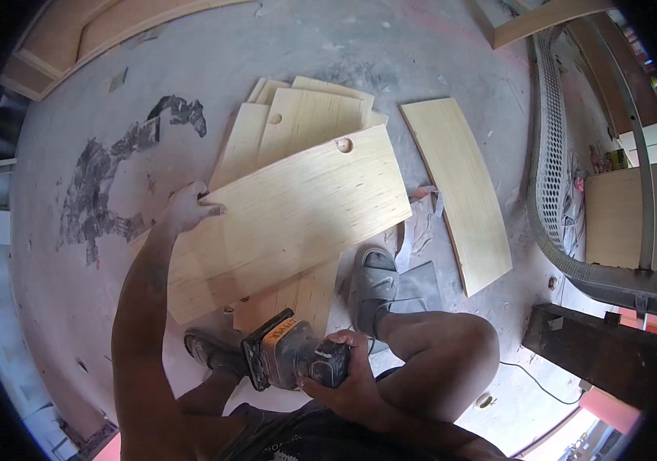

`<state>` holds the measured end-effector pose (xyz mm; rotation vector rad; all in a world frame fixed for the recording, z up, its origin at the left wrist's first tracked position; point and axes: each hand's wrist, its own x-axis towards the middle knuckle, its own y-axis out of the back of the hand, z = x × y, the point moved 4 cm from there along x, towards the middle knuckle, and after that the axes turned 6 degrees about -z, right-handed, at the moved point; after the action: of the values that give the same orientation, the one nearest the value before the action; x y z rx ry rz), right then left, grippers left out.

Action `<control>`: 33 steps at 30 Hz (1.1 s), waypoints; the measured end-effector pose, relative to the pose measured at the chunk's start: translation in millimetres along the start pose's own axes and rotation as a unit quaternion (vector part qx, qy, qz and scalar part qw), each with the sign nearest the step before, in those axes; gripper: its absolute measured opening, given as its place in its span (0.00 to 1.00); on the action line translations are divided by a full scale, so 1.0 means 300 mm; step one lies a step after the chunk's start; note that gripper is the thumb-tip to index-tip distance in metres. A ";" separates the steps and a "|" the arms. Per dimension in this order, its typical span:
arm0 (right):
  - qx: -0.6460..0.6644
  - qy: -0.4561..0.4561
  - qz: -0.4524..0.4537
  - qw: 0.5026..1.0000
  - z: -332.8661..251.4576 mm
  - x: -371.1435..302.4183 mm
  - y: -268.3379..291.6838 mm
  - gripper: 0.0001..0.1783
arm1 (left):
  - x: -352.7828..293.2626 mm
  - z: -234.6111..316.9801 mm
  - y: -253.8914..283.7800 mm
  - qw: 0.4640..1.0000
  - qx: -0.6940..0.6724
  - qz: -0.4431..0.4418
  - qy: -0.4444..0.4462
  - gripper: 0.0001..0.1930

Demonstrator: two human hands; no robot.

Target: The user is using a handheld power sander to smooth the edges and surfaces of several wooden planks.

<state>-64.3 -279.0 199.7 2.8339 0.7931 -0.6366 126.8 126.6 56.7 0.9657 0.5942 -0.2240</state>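
Grasping a pale board (290, 219) in our left fingers (212, 209), over the stacked panels (309, 115) short of their far edge, we clasp a sander (286, 353) in our right fingers (356, 351).

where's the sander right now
In the head view, the sander is at the lower middle, in the right hand, just below the near edge of the wooden board held by the left hand.

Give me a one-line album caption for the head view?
Left hand gripping a pale wooden board, right hand holding an orange-banded power sander, more boards beyond.
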 end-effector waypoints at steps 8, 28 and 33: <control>0.042 0.140 0.004 0.989 -0.027 -0.055 0.051 0.43 | -0.742 0.374 0.039 0.988 -0.007 0.145 -0.047 0.24; -0.010 0.378 0.032 0.925 -0.581 -0.071 0.240 0.31 | -0.999 0.212 -0.329 0.988 0.040 0.135 0.060 0.24; -0.384 0.353 0.091 0.848 -0.572 0.079 0.200 0.35 | -0.984 0.231 -0.352 0.990 0.029 0.112 0.075 0.24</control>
<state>47.5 -279.1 345.2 2.2616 0.6269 0.6760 -134.9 -13.1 179.2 1.1031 0.6136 0.0323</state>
